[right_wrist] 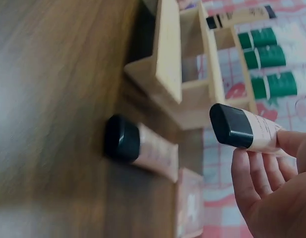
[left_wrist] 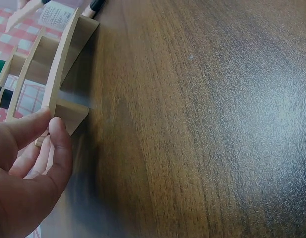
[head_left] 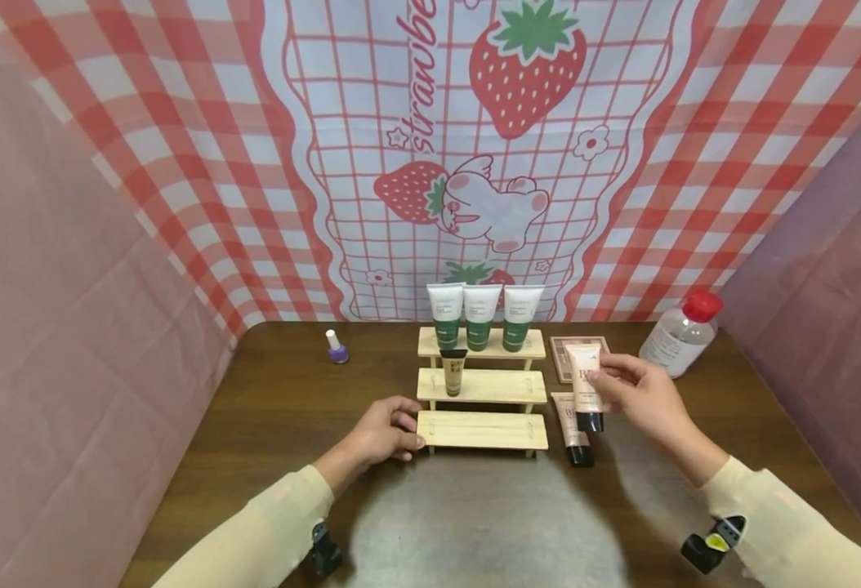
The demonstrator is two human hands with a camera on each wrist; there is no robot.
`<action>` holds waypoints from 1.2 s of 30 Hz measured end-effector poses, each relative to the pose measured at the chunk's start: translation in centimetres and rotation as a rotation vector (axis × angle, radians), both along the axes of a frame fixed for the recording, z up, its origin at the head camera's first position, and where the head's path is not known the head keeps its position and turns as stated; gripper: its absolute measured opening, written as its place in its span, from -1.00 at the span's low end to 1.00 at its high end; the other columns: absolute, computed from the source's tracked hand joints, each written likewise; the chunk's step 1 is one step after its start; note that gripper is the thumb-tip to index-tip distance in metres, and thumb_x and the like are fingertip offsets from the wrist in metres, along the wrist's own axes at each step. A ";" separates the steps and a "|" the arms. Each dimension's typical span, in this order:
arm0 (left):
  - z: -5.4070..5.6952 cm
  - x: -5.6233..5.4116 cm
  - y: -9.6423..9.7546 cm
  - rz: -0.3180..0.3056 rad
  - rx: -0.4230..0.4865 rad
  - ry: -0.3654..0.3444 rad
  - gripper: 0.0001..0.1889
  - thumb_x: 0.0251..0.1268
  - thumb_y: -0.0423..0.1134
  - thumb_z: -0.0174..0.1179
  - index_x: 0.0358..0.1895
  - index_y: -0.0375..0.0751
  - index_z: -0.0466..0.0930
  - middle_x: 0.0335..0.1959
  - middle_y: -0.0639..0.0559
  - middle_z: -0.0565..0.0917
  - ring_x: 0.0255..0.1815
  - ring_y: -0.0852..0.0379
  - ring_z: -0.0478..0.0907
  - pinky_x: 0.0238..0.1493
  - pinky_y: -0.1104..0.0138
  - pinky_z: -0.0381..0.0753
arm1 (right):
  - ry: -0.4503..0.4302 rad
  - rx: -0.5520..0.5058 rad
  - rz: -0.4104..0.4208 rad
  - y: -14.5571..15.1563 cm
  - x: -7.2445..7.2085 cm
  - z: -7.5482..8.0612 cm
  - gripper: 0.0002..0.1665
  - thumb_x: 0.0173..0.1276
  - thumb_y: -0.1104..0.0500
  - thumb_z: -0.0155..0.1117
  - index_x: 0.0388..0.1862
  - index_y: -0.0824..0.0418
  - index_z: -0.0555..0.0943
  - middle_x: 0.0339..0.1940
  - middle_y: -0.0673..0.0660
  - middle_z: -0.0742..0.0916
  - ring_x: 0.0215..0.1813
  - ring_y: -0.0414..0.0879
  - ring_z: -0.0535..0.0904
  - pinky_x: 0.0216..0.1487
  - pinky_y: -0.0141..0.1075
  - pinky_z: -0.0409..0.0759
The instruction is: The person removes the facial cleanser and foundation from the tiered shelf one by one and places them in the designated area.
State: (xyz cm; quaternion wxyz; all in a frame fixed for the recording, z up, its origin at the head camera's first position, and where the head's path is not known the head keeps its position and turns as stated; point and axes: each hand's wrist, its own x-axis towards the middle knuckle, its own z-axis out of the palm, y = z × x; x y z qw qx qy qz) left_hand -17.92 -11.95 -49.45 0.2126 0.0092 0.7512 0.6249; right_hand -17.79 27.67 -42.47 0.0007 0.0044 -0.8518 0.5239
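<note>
Head view: The table (head_left: 276, 433) ends at its far edge against the checked cloth (head_left: 511, 147). Wood surface runs left of the stepped stand (head_left: 483, 429) to the nail polish bottle (head_left: 337, 353), and also toward the near side. The left hand (head_left: 386, 430) grips the left end of the lowest step. The right hand (head_left: 640, 396) pinches the BB tube (head_left: 582, 371) between thumb and fingers, right of the stand. Its long axis runs near to far, cap nearer. A second BB tube (head_left: 567, 415) lies just right of the stand, cap nearer, with the palette (head_left: 560, 363) beyond. The red-capped bottle (head_left: 673, 343) is transparent, at far right; its fill level cannot be read. Three green-and-white tubes (head_left: 480, 306) stand on the top step, a gold tube (head_left: 453, 376) on the middle step's left half.

Left wrist view: Thumb and fingers close on the step's edge.

Right wrist view: The pinched tube is off the table, cap downward.
</note>
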 end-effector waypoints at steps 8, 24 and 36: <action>-0.2 0.0 0.0 -0.003 0.008 0.001 -0.42 0.10 -0.64 0.39 0.24 -0.47 0.45 -0.21 -0.23 0.61 -0.45 0.09 0.62 -0.45 0.27 0.79 | -0.046 0.048 -0.014 2.2 0.2 -2.2 -0.46 0.48 0.11 0.35 0.24 0.49 0.55 -0.15 0.25 0.80 -0.41 -0.26 0.65 -0.39 -0.21 0.80; -0.2 0.0 -0.1 -0.003 0.011 -0.003 -0.42 0.11 -0.64 0.38 0.25 -0.47 0.45 -0.20 -0.22 0.60 -0.43 0.08 0.62 -0.45 0.27 0.79 | -0.191 0.058 -0.051 4.0 0.5 -6.0 -0.43 0.48 0.13 0.34 0.27 0.51 0.52 -0.19 0.17 0.80 -0.39 -0.22 0.63 -0.42 -0.27 0.76; -0.3 -0.1 -0.2 -0.004 0.016 -0.006 -0.41 0.11 -0.64 0.38 0.26 -0.47 0.45 -0.20 -0.23 0.60 -0.43 0.08 0.63 -0.45 0.26 0.79 | -0.224 0.070 -0.049 4.3 0.5 -6.9 -0.45 0.49 0.17 0.31 0.26 0.55 0.49 -0.16 0.22 0.80 -0.35 -0.20 0.65 -0.43 -0.23 0.77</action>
